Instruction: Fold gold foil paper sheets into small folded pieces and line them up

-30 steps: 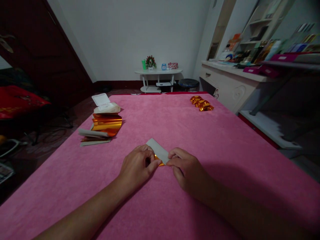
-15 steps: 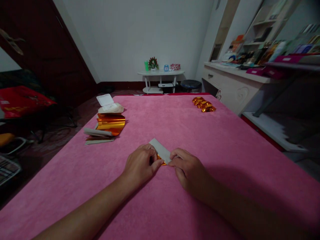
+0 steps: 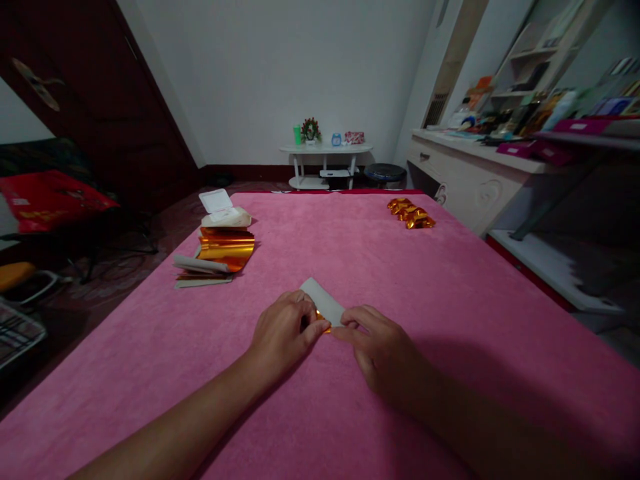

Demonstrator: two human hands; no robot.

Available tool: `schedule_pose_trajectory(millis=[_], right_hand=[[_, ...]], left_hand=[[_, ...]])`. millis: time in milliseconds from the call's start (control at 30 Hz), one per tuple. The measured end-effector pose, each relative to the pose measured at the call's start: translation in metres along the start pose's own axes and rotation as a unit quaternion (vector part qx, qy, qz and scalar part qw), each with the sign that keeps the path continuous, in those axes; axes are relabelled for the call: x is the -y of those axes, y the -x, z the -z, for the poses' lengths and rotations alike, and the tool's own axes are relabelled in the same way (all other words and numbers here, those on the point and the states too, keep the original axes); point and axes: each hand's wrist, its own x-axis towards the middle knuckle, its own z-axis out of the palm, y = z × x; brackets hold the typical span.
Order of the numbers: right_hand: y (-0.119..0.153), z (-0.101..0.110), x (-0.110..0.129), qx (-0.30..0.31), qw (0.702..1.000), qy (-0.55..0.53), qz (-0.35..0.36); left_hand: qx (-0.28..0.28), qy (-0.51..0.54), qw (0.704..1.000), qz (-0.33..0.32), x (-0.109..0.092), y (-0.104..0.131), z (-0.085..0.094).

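Note:
A small sheet of grey-backed gold paper (image 3: 323, 303) lies at the middle of the pink cloth, with a gold strip showing along its near edge. My left hand (image 3: 287, 325) pinches its left and near edge, thumb on the gold part. At the lower right corner my right hand (image 3: 379, 343) has its fingers bent and closed on the paper. To the left is a stack of gold and grey sheets (image 3: 227, 250), some curled. Several folded gold pieces (image 3: 411, 213) sit in a row at the far right.
The pink cloth (image 3: 300, 413) covers the table. A white open packet (image 3: 223, 208) is behind the stack. Beyond the far edge are a small white table (image 3: 327, 149) and a round stool (image 3: 385, 173). A cluttered white desk (image 3: 465, 157) stands at the right.
The view has shifted slightly, so the surroundings sit a little further right. My right hand's fingers have moved slightly at the paper's corner; my left hand keeps its grip.

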Motion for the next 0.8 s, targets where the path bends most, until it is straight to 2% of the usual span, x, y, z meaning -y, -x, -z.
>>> schedule_pose_trajectory(millis=[367,800], right_hand=[[0.0012,-0.0026,-0.0006,0.041,0.999,0.023,-0.004],[0.0034,-0.001,0.0009,0.049,0.997,0.054,0.009]], left_hand=[[-0.003,-0.008,1.0,0.004,-0.004,0.0013,-0.0001],[-0.007,-0.002,1.0,0.001,-0.0012,0.0028,-0.0013]])
